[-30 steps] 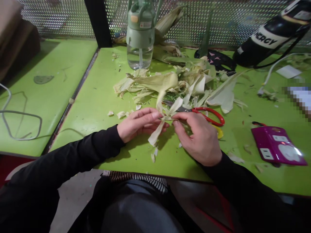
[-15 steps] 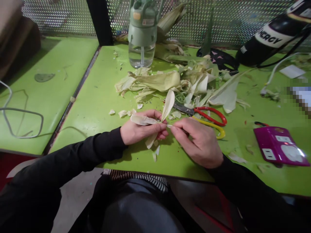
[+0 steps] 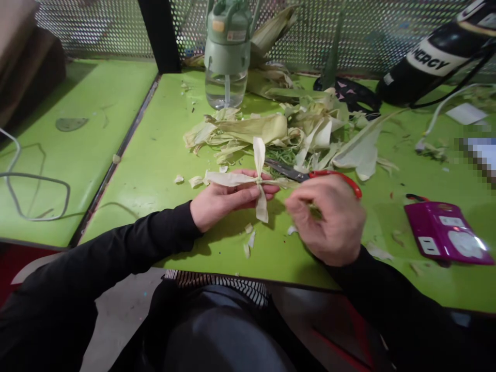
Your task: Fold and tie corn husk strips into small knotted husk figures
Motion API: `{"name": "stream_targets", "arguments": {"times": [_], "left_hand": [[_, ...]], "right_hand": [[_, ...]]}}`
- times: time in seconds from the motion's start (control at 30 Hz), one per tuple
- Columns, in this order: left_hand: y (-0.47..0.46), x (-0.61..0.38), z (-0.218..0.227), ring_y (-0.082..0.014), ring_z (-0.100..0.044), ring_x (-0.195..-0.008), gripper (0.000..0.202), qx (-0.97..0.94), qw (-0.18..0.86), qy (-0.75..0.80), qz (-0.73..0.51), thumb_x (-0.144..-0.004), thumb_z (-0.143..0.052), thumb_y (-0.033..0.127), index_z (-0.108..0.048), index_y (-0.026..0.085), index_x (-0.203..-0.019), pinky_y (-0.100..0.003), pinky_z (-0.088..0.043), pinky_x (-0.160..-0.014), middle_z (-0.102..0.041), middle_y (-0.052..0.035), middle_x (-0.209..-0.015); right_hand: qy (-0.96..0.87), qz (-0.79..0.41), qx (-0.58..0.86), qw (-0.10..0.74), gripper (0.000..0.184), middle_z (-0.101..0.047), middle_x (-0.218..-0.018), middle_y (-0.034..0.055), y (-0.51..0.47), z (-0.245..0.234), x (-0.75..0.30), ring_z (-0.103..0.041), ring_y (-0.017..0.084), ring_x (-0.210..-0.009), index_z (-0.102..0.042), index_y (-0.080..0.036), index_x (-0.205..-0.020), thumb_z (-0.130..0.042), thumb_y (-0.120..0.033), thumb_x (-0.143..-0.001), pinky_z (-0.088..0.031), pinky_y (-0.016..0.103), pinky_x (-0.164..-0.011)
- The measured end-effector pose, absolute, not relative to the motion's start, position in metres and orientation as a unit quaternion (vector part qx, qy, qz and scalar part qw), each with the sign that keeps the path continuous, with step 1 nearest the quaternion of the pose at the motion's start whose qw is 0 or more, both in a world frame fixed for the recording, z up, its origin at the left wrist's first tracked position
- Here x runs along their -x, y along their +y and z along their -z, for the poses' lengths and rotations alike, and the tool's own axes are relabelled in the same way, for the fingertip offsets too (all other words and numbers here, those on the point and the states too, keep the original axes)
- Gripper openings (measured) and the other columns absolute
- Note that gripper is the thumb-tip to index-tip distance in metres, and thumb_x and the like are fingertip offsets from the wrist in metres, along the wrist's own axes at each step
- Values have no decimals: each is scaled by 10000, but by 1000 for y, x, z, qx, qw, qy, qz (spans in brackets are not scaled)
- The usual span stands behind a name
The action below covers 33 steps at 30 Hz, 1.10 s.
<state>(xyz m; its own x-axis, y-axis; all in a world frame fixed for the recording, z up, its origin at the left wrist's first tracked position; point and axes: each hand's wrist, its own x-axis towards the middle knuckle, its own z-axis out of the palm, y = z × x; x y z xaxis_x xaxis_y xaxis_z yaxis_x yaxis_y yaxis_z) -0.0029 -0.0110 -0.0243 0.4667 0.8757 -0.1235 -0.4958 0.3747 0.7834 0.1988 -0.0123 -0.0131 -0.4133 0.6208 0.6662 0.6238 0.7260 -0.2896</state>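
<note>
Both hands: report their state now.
Left hand: holding the pale cross-shaped corn-husk piece.
Right hand: loosely curled, blurred; whether it holds anything cannot be told.

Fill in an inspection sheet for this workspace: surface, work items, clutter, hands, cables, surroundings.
Surface: glossy lime-green tabletop, strewn with pale scraps.
Work items: pale cross-shaped husk piece; red-handled metal scissors, partly behind the right hand.
Clutter: heap of pale green-yellow corn husks, green bottle with clear base, black bottle with white band, purple box with white panels.
Hands: left hand holds the husk piece; right hand blurred beside it, contact or grip unclear.
Cables: white cable at right; grey cable at left.
Surroundings: perforated screen behind the tabletop.
</note>
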Motion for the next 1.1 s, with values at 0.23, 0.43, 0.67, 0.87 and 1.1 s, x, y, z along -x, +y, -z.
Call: {"name": "stream_targets", "arguments": {"times": [0.23, 0.43, 0.67, 0.87, 1.1], "left_hand": [[-15, -4, 25, -147, -738, -920, 240, -343, 743, 307, -486, -793, -815, 210, -667, 136, -967, -283, -547, -913, -777, -51, -959], [-18, -6, 26, -136, -730, -821, 267, -315, 752, 332, -475, -771, -830, 232, -685, 121, -965, -285, -558, -876, -772, -41, -842], [-13, -2, 24, -163, -732, -850, 250, -320, 767, 339, -440, -802, -774, 185, -685, 122, -1027, -343, -547, -928, -775, -60, -865], [-2, 8, 20, -232, -684, -1158, 400, -366, 779, 289, -420, -762, -731, 110, -660, 149, -1153, -399, -496, -1056, -755, -111, -1143], [-1, 8, 32, -108, -646, -652, 289, -539, 615, 398, -415, -807, -738, 275, -700, 121, -1048, -236, -510, -623, -744, -53, -836]], "right_hand": [[-856, -135, 382, 321, 202, -643, -704, 10, -21, 17, -182, -604, 128, -643, -591, -204, -744, -595, -213, -945, -448, 248, -588], [-859, -212, 351, 307, 231, -473, -592, -55, -24, 17, -182, -378, 71, -486, -565, -198, -709, -573, -188, -940, -336, 227, -500], [-858, -232, 337, 310, 241, -522, -607, -42, -23, 21, -182, -444, 74, -524, -568, -198, -696, -580, -199, -936, -368, 221, -529], [-788, -222, 445, 363, 123, -601, -663, -23, -20, 10, -187, -502, 94, -545, -598, -212, -816, -583, -241, -935, -396, 230, -520], [-769, -299, 456, 333, 121, -636, -716, -20, -18, 18, -183, -571, 104, -593, -557, -213, -881, -621, -308, -920, -439, 225, -544]]}}
